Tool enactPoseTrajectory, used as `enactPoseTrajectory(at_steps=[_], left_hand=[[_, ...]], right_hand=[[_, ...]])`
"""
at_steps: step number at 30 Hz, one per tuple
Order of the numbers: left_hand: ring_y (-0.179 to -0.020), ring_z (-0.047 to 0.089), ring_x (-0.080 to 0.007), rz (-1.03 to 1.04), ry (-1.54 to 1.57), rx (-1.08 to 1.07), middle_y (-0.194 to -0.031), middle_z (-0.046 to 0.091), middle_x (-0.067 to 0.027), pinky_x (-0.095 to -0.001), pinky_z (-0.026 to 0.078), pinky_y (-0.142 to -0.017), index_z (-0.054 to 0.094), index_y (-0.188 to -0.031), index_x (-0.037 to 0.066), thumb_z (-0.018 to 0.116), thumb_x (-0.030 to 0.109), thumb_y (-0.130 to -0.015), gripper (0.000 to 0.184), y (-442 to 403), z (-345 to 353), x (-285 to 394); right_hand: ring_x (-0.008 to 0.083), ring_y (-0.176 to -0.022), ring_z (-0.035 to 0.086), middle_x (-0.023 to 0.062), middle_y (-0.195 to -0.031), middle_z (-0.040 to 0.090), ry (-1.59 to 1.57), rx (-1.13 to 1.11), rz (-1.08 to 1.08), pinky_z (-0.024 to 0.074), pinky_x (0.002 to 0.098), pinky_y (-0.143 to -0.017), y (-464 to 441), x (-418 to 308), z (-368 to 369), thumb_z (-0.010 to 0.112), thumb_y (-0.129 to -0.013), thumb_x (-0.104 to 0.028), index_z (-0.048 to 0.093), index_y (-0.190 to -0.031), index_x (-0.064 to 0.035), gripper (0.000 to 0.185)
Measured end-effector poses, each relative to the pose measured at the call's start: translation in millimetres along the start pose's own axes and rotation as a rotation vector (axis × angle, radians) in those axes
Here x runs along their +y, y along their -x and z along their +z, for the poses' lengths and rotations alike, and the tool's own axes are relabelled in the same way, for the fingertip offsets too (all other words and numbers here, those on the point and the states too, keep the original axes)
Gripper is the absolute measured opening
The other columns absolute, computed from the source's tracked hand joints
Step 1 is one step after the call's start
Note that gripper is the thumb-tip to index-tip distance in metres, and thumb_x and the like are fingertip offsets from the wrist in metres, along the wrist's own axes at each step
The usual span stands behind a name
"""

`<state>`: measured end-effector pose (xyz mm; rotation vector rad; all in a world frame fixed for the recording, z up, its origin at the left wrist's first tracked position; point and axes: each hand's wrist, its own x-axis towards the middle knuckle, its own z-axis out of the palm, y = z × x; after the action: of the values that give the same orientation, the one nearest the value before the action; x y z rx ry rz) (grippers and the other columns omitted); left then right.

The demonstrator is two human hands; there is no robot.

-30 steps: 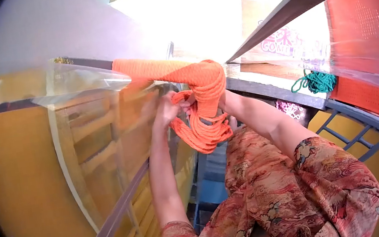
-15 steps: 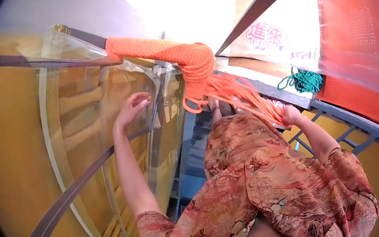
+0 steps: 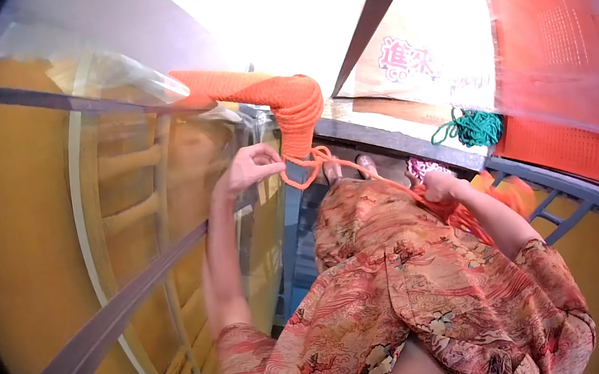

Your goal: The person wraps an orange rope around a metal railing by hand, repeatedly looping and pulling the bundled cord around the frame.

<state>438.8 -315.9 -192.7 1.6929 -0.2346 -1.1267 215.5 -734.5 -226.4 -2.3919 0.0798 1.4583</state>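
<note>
Orange cord (image 3: 246,82) is wound tightly round a bar with a bend in it. Below the wrapped end hangs a cord loop (image 3: 301,184) with a loose knot beside it. My left hand (image 3: 252,167) is at the loop's left side, thumb and fingertips pinched together on it. One strand runs from the knot across to my right hand (image 3: 440,187), which is closed round the orange cord. The rest of that loose bundle (image 3: 509,196) trails behind my right wrist and is partly hidden by the forearm.
Yellow chairs (image 3: 123,185) wrapped in clear plastic with dark straps (image 3: 115,320) stand close on my left. A green cord bundle (image 3: 479,126) lies at the right by a red plastic sheet (image 3: 564,50). Grey metal bars (image 3: 568,187) run below it. A printed carton (image 3: 411,56) is ahead.
My left hand has moved right to the loop and pinched it. My right hand has drawn the loose orange bundle away from the bar, leaving one strand stretched to the knot.
</note>
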Motion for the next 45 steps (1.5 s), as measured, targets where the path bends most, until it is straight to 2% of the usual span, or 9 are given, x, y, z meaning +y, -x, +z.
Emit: enactPoseTrajectory(at_steps=[2, 11, 16, 22, 27, 30, 42, 43, 45], left_hand=[[-0.069, 0.054, -0.0043, 0.046, -0.037, 0.105, -0.079, 0.062, -0.0002, -0.0216, 0.045, -0.062, 0.063, -0.089, 0.000, 0.078, 0.016, -0.074, 0.026, -7, 30, 25], [-0.067, 0.059, -0.0088, -0.068, 0.186, 0.168, -0.073, 0.060, -0.0011, -0.0234, 0.048, -0.056, 0.055, -0.092, 0.004, 0.066, 0.001, -0.079, 0.017, 5, 0, 13], [-0.068, 0.066, -0.0272, 0.047, -1.275, 0.326, -0.076, 0.065, -0.0154, -0.0357, 0.053, -0.061, 0.059, -0.092, 0.000, 0.063, 0.007, -0.075, 0.019, 12, -47, -77], [-0.073, 0.066, -0.0302, -0.298, -1.665, 0.162, -0.077, 0.067, -0.0162, -0.0402, 0.053, -0.063, 0.071, -0.072, 0.006, 0.067, 0.012, -0.073, 0.008, 44, -77, -110], [-0.086, 0.067, -0.0184, -0.783, -0.562, 0.433, -0.091, 0.068, -0.0116, -0.0303, 0.052, -0.064, 0.067, -0.092, 0.003, 0.060, 0.019, -0.088, 0.018, 23, -84, -57], [-0.081, 0.066, -0.0150, -0.350, 0.236, 0.443, -0.091, 0.068, -0.0094, -0.0270, 0.051, -0.060, 0.065, -0.098, 0.002, 0.062, 0.029, -0.088, 0.030, 11, -77, -57], [-0.089, 0.064, -0.0167, 0.180, 0.553, -0.219, -0.103, 0.065, -0.0143, -0.0260, 0.051, -0.075, 0.055, -0.116, 0.000, 0.064, 0.017, -0.085, 0.037, 21, -34, 6], [-0.095, 0.064, -0.0188, 0.237, 0.481, -0.355, -0.108, 0.064, -0.0156, -0.0274, 0.051, -0.080, 0.053, -0.122, 0.000, 0.069, 0.014, -0.081, 0.046, 21, -29, 11], [-0.106, 0.059, -0.0204, 0.201, 0.437, -0.444, -0.117, 0.059, -0.0156, -0.0300, 0.047, -0.089, 0.048, -0.127, -0.001, 0.073, 0.011, -0.075, 0.058, 20, -12, 27]], right_hand=[[0.0370, -0.086, 0.064, 0.0282, -0.088, 0.063, -0.125, 0.011, -0.052, 0.0496, 0.0449, -0.073, -3, -19, -2, 0.058, -0.068, -0.017, 0.042, -0.127, 0.0007, 0.063], [0.0358, -0.083, 0.065, 0.0235, -0.088, 0.066, 0.028, 0.078, 0.067, 0.0525, 0.0419, -0.074, 2, -16, -3, 0.058, -0.068, -0.020, 0.067, -0.080, 0.0017, 0.026], [0.0332, -0.085, 0.065, 0.0203, -0.088, 0.066, 0.172, -0.004, 0.158, 0.0525, 0.0406, -0.074, 24, 35, 13, 0.062, -0.070, -0.026, 0.066, -0.087, -0.0015, 0.030], [0.0318, -0.089, 0.065, 0.0183, -0.092, 0.066, 0.246, -0.142, 0.294, 0.0521, 0.0404, -0.077, 79, 101, 66, 0.064, -0.076, -0.037, 0.065, -0.096, -0.0039, 0.039], [0.0298, -0.093, 0.064, 0.0146, -0.100, 0.066, 0.221, -0.176, 0.370, 0.0521, 0.0380, -0.080, 85, 132, 109, 0.068, -0.073, -0.044, 0.066, -0.095, -0.0047, 0.045], [0.0302, -0.087, 0.066, 0.0148, -0.092, 0.067, 0.232, -0.129, 0.363, 0.0528, 0.0378, -0.075, 84, 115, 88, 0.067, -0.074, -0.039, 0.068, -0.090, -0.0054, 0.037], [0.0109, -0.046, 0.050, 0.0028, -0.062, 0.053, -0.882, 0.185, -0.237, 0.0400, 0.0256, -0.039, 56, -68, -19, 0.063, -0.081, -0.019, 0.057, -0.101, -0.0003, 0.028], [0.0259, -0.086, 0.062, 0.0150, -0.088, 0.066, -0.612, -0.050, -0.044, 0.0485, 0.0358, -0.078, 34, -68, -17, 0.061, -0.079, -0.027, 0.062, -0.104, -0.0013, 0.035], [0.0257, -0.070, 0.063, 0.0151, -0.081, 0.065, -0.629, -0.196, -0.057, 0.0492, 0.0392, -0.064, 21, -112, -37, 0.058, -0.079, -0.031, 0.063, -0.098, 0.0000, 0.037]])
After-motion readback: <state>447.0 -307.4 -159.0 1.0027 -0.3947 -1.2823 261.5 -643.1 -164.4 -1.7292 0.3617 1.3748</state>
